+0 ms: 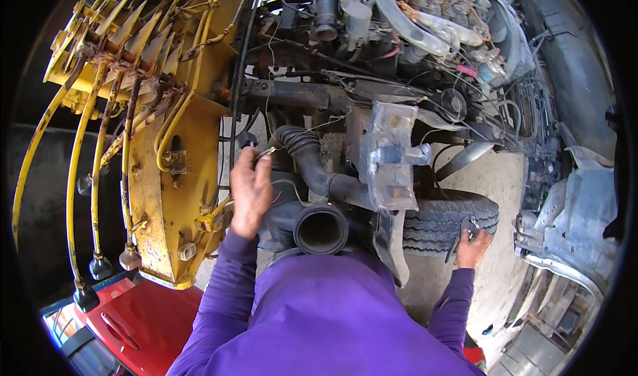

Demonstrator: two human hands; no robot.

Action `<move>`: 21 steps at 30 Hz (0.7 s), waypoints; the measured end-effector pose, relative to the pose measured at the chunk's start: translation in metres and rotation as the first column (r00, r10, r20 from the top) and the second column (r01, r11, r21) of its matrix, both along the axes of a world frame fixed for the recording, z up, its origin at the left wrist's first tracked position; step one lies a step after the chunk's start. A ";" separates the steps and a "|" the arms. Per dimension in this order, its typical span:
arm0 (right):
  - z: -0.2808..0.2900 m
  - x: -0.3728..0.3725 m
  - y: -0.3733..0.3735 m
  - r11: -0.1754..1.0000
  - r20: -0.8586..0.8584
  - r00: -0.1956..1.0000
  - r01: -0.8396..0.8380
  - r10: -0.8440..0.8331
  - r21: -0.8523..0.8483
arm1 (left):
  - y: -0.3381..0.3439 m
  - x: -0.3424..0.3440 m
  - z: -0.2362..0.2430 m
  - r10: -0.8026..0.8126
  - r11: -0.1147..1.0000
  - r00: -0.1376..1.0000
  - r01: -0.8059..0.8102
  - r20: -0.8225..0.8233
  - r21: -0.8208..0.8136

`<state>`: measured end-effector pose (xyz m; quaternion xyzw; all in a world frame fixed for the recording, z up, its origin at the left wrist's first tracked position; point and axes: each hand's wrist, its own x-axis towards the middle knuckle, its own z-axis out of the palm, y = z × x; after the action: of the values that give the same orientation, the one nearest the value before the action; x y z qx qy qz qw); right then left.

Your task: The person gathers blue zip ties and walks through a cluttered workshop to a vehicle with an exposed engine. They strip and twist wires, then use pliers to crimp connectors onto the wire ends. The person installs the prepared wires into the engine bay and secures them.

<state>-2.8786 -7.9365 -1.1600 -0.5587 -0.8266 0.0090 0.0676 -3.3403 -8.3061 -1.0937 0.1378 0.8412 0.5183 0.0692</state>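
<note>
My left hand [251, 193] is closed in a pinch on a thin wire [269, 151], whose bright end shows beside the fingertips. Just above those fingers is a small dark block [247, 139]. To the right of this hand, a black ribbed rubber hose [300, 147] bends down past a wide, open-ended black pipe [321, 229]. My right hand [473, 248] is wrapped round a small dark hand tool [468, 227] that looks like pliers, its handles partly hidden by the fingers. Behind it lies the tread of a black tyre [442, 224].
A yellow steel frame [159, 203] with long yellow levers [72, 196] stands at left, above a red vehicle door [133, 319]. Ahead are a dark cross beam [299, 95] and engine parts [438, 30]. A grey metal bracket [392, 157] juts up between my hands; loose wires hang around.
</note>
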 end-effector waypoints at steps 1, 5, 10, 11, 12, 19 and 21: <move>0.008 -0.016 0.008 0.998 -0.053 0.997 -0.055 0.054 -0.023 | 0.002 -0.002 -0.023 0.031 0.998 0.999 -0.033 -0.045 -0.059; 0.099 -0.141 0.030 0.941 -0.479 0.877 -0.185 0.028 -0.283 | 0.034 -0.029 -0.071 -0.019 0.965 0.997 0.040 0.081 -0.259; 0.161 -0.304 0.045 0.602 -0.555 0.713 -0.683 0.428 -0.413 | 0.082 -0.082 -0.117 -0.061 0.970 0.996 0.043 -0.071 -0.238; 0.161 -0.335 0.051 0.522 -0.501 0.704 -0.710 0.503 -0.473 | 0.091 -0.098 -0.123 -0.051 0.973 0.995 0.032 -0.082 -0.227; 0.152 -0.365 0.057 0.426 -0.507 0.663 -0.746 0.551 -0.512 | 0.102 -0.113 -0.133 -0.043 0.976 0.995 0.022 -0.093 -0.216; 0.027 -0.535 0.056 0.190 -0.185 0.360 -0.786 0.914 -0.588 | 0.152 -0.207 -0.201 -0.005 0.937 0.987 -0.051 -0.160 -0.346; -0.003 -0.563 0.056 0.200 -0.176 0.369 -0.778 0.913 -0.596 | 0.171 -0.231 -0.208 -0.071 0.890 0.986 -0.005 -0.149 -0.457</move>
<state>-3.4418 -7.8805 -1.1633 0.0050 -0.9463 0.2402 -0.2165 -3.5715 -8.1348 -1.3012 0.1736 0.9395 0.2925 0.0398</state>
